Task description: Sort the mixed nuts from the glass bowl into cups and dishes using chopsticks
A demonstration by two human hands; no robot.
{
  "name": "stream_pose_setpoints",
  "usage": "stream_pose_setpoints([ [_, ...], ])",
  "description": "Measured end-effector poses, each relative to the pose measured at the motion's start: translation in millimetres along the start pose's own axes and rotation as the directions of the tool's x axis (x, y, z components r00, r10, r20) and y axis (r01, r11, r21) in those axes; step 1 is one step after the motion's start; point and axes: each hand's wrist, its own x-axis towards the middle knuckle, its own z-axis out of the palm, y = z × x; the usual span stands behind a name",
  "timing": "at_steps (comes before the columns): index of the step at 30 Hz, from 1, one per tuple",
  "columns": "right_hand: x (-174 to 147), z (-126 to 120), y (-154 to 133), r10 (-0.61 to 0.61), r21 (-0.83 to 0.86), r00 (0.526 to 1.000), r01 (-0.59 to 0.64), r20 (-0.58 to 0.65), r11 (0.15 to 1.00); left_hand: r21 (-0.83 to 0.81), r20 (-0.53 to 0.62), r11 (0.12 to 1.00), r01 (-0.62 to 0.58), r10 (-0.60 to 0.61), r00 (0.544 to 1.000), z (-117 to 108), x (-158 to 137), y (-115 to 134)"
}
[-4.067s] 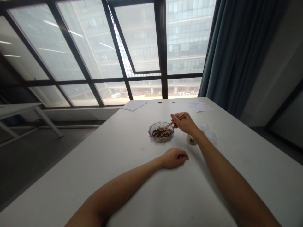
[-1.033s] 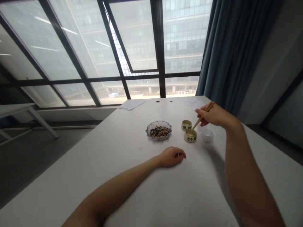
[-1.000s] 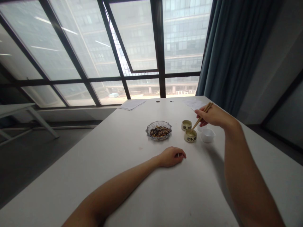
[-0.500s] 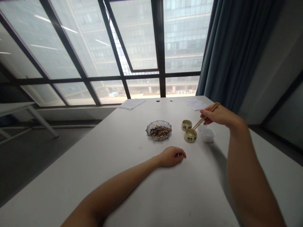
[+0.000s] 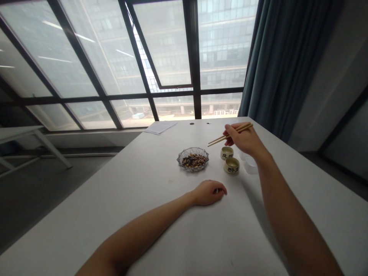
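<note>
Wooden chopsticks (image 5: 220,140) are gripped in my right hand (image 5: 240,137), above the far small cup. Their tips point left, in the air beyond the glass bowl's right side, and I make out nothing between them. The clear scalloped glass bowl (image 5: 193,148) holds a mix of dark and brown seeds or beans. To its right stand two small greenish cups with dark characters, a near cup (image 5: 231,169) and a far cup (image 5: 227,153). My left hand (image 5: 209,193) rests on the table in front of the bowl, fingers loosely curled in, holding nothing visible.
A translucent white plastic tub (image 5: 250,165) stands right of the cups, partly behind my right forearm, with another pale container behind it. Papers (image 5: 160,127) lie at the far left of the white table (image 5: 155,168). Windows and a blue curtain (image 5: 273,69) rise beyond.
My right hand has lifted the chopsticks out of the near cup and swung them left and up. My left hand has stayed in place.
</note>
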Motion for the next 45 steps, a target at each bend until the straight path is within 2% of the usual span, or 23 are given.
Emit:
stream_pose_setpoints([
  [6,-1.5,38.6,0.2,-0.005,0.041,0.986,-0.001,0.167,0.999,-0.002,-0.015,1.0,0.001,-0.001,1.0,4.4,-4.0,5.4],
  [10,3.3,56.1,5.2,-0.015,0.053,0.967,0.002,0.252,0.999,-0.027,-0.035,0.998,0.05,-0.051,0.998,8.0,-5.2,5.1],
  [15,4.0,76.8,16.9,-0.041,0.038,0.92,0.028,0.389,0.999,-0.274,-0.02,0.95,0.152,-0.164,0.986,10.3,-5.8,3.7],
  [20,1.5,99.0,35.2,-0.04,0.038,0.872,0.024,0.488,0.999,-0.254,-0.02,0.949,0.189,-0.2,0.98,8.8,-6.5,6.0],
  [27,2.5,112.0,42.9,-0.056,0.031,0.869,0.046,0.491,0.998,-0.19,0.014,0.96,0.207,-0.208,0.978,5.8,-9.3,10.3],
  [33,-0.3,114.0,41.3,-0.121,0.001,0.871,0.137,0.477,0.991,-0.202,0.032,0.952,0.228,-0.227,0.973,2.0,-10.0,13.9],
  [40,-3.0,119.3,45.6,-0.083,0.056,0.886,0.064,0.455,0.996,-0.248,0.01,0.945,0.214,-0.218,0.976,5.0,-11.2,11.6],
  [45,-7.8,126.3,52.9,-0.124,0.094,0.909,0.094,0.399,0.991,-0.247,0.001,0.947,0.203,-0.209,0.978,7.4,-12.3,8.6],
])
